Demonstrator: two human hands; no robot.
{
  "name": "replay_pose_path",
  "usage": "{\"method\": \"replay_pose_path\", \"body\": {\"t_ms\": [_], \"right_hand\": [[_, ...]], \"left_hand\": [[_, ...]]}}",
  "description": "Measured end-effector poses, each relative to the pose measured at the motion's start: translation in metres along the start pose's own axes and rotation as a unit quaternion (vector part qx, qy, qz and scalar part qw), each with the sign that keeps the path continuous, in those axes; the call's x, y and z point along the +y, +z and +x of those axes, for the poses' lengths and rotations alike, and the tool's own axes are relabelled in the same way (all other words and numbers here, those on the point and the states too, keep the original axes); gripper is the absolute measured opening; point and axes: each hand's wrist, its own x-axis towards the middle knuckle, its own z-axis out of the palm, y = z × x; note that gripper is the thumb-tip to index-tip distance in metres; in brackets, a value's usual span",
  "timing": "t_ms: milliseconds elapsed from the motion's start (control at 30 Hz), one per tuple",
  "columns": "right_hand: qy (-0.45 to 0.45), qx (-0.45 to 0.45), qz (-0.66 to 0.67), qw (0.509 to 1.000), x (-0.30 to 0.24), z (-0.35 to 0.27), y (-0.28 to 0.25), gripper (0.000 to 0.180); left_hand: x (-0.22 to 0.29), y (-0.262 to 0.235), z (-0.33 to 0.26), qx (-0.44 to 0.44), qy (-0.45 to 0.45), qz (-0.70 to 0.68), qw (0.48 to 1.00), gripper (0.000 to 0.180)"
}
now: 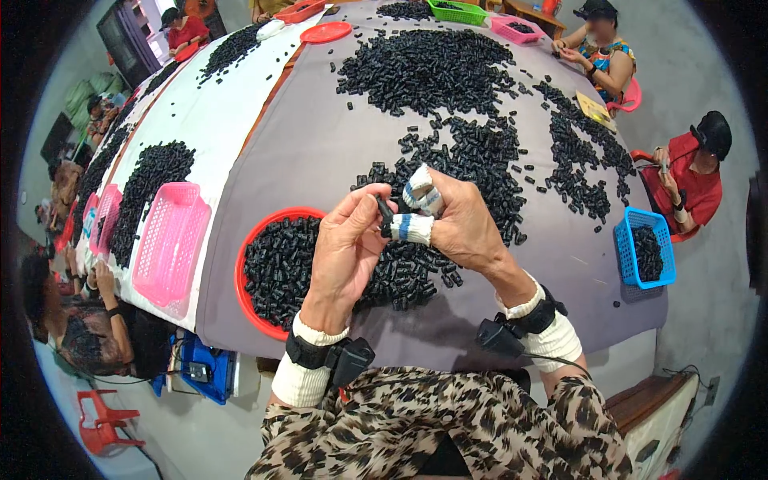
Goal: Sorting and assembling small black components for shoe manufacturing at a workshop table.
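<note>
Above the table, my left hand (344,256) pinches a small black plastic piece (385,216) between thumb and fingers. My right hand (468,224) meets it from the other side with curled fingers. White-and-blue knitted finger covers (413,228) wrap two of its digits, and one covered tip presses against the black piece. Finer detail of the piece is too small to make out. Below my hands, a heap of similar black pieces (408,276) lies on the grey cloth. A red round tray (241,280) full of such pieces sits beside my left wrist.
Larger black heaps (428,72) spread across the grey tablecloth (296,144). A pink basket (170,244) stands to the left, a blue basket (645,248) with black pieces to the right. People sit around the table, one in red (692,184) at the right. A red stool (104,420) stands lower left.
</note>
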Motion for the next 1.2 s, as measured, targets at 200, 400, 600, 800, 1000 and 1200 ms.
{"method": "replay_pose_path", "body": {"t_ms": [200, 400, 600, 800, 1000, 1200], "right_hand": [[0.000, 0.002, -0.019, 1.000, -0.001, 0.000, -0.004, 0.026], [-0.004, -0.023, -0.033, 0.999, -0.002, 0.001, -0.004, 0.032], [0.005, -0.031, -0.037, 0.999, -0.001, -0.001, -0.006, 0.032], [-0.006, -0.033, -0.062, 0.998, 0.001, 0.001, -0.006, 0.031], [-0.032, -0.030, -0.056, 0.997, 0.008, 0.006, -0.007, 0.030], [0.027, -0.117, -0.036, 0.992, 0.003, 0.011, -0.011, 0.032]], "left_hand": [[0.003, 0.012, -0.004, 0.001, -0.008, -0.001, 1.000, 0.026], [0.007, 0.003, -0.005, -0.008, -0.025, 0.051, 0.998, 0.026], [0.004, 0.005, -0.005, -0.016, -0.023, 0.044, 0.999, 0.030], [0.003, 0.009, -0.007, 0.000, -0.024, 0.045, 0.999, 0.030], [0.005, 0.004, -0.005, -0.010, -0.017, 0.036, 0.999, 0.029], [0.003, 0.002, -0.004, -0.056, -0.019, -0.035, 0.998, 0.026]]}}
